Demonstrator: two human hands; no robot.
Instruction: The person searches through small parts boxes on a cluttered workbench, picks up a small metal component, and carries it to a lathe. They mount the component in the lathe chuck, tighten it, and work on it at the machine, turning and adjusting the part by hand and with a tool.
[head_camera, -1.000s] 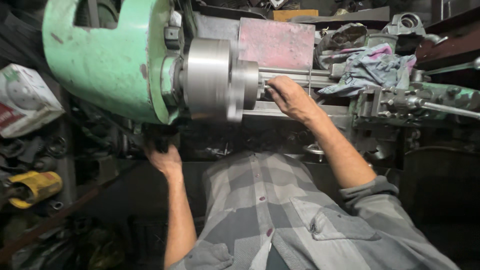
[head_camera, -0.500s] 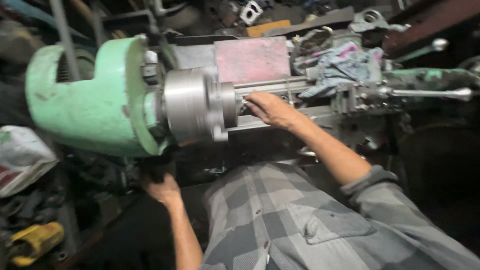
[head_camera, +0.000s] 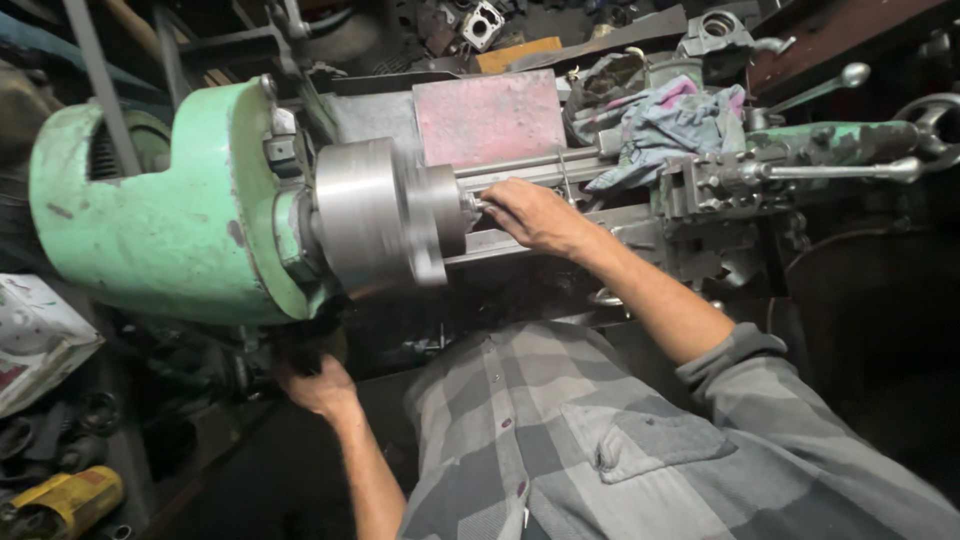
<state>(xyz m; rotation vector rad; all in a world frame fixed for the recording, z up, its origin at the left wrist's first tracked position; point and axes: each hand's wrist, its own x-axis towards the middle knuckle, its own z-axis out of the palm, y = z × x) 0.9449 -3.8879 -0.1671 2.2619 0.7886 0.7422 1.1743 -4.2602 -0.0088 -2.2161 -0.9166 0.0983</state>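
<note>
A green lathe headstock (head_camera: 160, 210) fills the left of the head view, with a round silver chuck (head_camera: 375, 215) on its right face. My right hand (head_camera: 535, 215) reaches to the front of the chuck, fingers closed on a small metal piece at the chuck's centre (head_camera: 472, 205). My left hand (head_camera: 320, 385) is low under the headstock, gripping a dark control there; what it holds is mostly hidden in shadow. My grey checked shirt (head_camera: 600, 430) covers the lower middle.
A reddish flat plate (head_camera: 490, 115) stands behind the lathe bed. Crumpled rags (head_camera: 670, 120) lie on the carriage, beside long metal handles (head_camera: 840, 170). A white box (head_camera: 35, 340) and a yellow tool (head_camera: 65, 495) sit at the lower left among dark clutter.
The view has swung right and down, so the headstock sits further left and lower. Both hands keep their places at the chuck and under the headstock.
</note>
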